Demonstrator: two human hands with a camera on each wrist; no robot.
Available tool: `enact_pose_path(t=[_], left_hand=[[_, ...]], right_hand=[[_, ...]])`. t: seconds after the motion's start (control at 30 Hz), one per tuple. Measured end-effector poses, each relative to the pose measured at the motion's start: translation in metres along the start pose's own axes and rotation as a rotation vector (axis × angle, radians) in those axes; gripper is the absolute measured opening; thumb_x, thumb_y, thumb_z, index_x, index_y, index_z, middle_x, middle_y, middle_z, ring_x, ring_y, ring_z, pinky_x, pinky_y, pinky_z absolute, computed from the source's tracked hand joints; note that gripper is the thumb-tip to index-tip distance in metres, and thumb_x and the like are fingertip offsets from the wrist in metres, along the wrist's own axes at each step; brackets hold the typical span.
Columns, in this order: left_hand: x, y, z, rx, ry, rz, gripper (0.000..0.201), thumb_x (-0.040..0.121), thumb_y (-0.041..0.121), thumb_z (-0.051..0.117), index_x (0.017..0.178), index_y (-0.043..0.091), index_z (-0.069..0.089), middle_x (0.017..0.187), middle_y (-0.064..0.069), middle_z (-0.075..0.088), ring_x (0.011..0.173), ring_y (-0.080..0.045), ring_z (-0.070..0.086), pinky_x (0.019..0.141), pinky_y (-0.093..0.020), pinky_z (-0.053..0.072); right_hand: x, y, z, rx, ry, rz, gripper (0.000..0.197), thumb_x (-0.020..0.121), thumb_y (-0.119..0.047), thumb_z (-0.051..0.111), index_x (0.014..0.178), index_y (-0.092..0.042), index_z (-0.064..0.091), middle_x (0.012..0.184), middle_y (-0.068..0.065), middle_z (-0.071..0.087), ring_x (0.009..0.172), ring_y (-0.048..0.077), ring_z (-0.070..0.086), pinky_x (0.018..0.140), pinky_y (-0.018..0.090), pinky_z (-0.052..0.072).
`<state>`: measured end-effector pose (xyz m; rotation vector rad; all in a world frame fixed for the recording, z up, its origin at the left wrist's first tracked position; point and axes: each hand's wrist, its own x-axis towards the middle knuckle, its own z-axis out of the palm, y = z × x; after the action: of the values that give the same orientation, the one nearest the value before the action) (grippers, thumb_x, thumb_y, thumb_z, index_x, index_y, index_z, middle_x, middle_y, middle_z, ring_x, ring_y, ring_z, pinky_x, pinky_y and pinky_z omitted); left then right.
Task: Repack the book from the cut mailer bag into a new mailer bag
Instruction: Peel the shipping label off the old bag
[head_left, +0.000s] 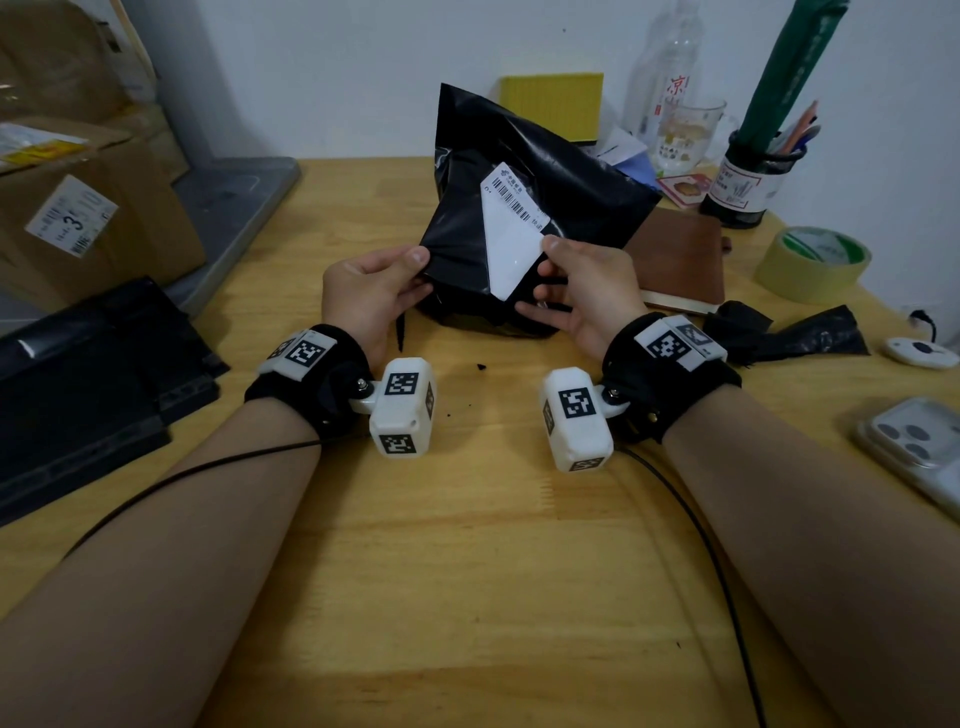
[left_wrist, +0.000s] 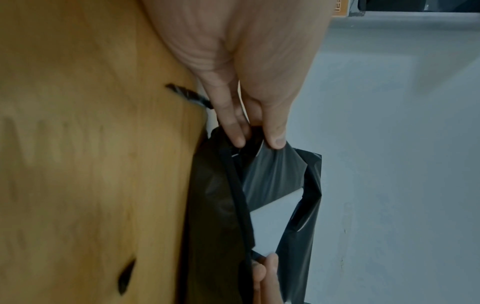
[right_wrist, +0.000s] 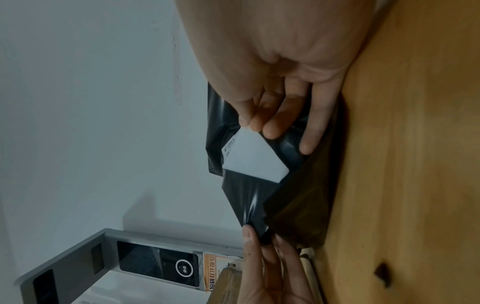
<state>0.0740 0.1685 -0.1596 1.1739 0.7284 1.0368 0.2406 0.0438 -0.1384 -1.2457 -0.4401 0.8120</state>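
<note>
A crumpled black mailer bag (head_left: 524, 171) with a white shipping label (head_left: 511, 239) stands tilted on the wooden table (head_left: 467, 545), its near end lifted toward me. My left hand (head_left: 420, 273) pinches the bag's near left corner between thumb and fingers. My right hand (head_left: 543, 265) pinches the near right edge at the label's corner. The left wrist view shows my left hand (left_wrist: 259, 137) gripping the bag (left_wrist: 272, 176), whose film is parted there. In the right wrist view my right hand (right_wrist: 255, 125) holds the label (right_wrist: 252, 158). Whatever the bag contains is hidden. A brown book (head_left: 680, 260) lies just right of the bag.
A flat stack of black bags (head_left: 88, 384) lies at the left, with cardboard boxes (head_left: 93, 218) behind it. To the right are black plastic scraps (head_left: 795, 338), a tape roll (head_left: 813, 262), a pen holder (head_left: 753, 176), a glass mug (head_left: 691, 135) and a phone (head_left: 914, 447).
</note>
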Motion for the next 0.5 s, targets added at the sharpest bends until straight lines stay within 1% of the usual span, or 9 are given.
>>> enact_pose_path(t=[0.13, 0.23, 0.4, 0.5], left_hand=[[-0.0008, 0.0005, 0.0004, -0.01, 0.016, 0.002, 0.026, 0.088, 0.01, 0.074, 0.111, -0.003, 0.071, 0.107, -0.016, 0.075, 0.098, -0.022, 0.073, 0.086, -0.03, 0.059], [-0.0013, 0.0008, 0.0004, -0.001, 0.023, 0.011, 0.023, 0.089, 0.01, 0.073, 0.109, -0.002, 0.072, 0.105, -0.015, 0.075, 0.095, -0.02, 0.074, 0.087, -0.031, 0.059], [-0.0019, 0.0018, 0.0, 0.023, 0.041, 0.059, 0.013, 0.09, 0.009, 0.072, 0.102, 0.004, 0.075, 0.102, -0.013, 0.076, 0.096, -0.022, 0.074, 0.087, -0.032, 0.059], [-0.0005, 0.0018, -0.0007, 0.025, 0.059, 0.072, 0.013, 0.09, 0.008, 0.072, 0.102, 0.004, 0.075, 0.102, -0.014, 0.076, 0.097, -0.022, 0.074, 0.089, -0.033, 0.059]], right_hand=[[0.0007, -0.0001, -0.0007, -0.012, 0.018, -0.004, 0.016, 0.101, -0.019, 0.062, 0.111, -0.009, 0.067, 0.077, 0.003, 0.057, 0.055, 0.013, 0.054, 0.072, 0.048, 0.064], [0.0014, -0.0009, -0.0011, -0.007, 0.025, 0.004, 0.012, 0.101, -0.019, 0.062, 0.107, -0.01, 0.067, 0.076, 0.003, 0.057, 0.056, 0.014, 0.054, 0.072, 0.05, 0.064], [0.002, -0.0017, -0.0012, -0.017, 0.041, 0.011, 0.01, 0.101, -0.018, 0.061, 0.104, -0.011, 0.067, 0.074, 0.002, 0.056, 0.056, 0.014, 0.052, 0.073, 0.051, 0.063], [0.0014, -0.0024, -0.0008, -0.022, 0.047, 0.01, 0.009, 0.101, -0.019, 0.062, 0.101, -0.011, 0.067, 0.073, 0.001, 0.057, 0.056, 0.014, 0.053, 0.074, 0.052, 0.063]])
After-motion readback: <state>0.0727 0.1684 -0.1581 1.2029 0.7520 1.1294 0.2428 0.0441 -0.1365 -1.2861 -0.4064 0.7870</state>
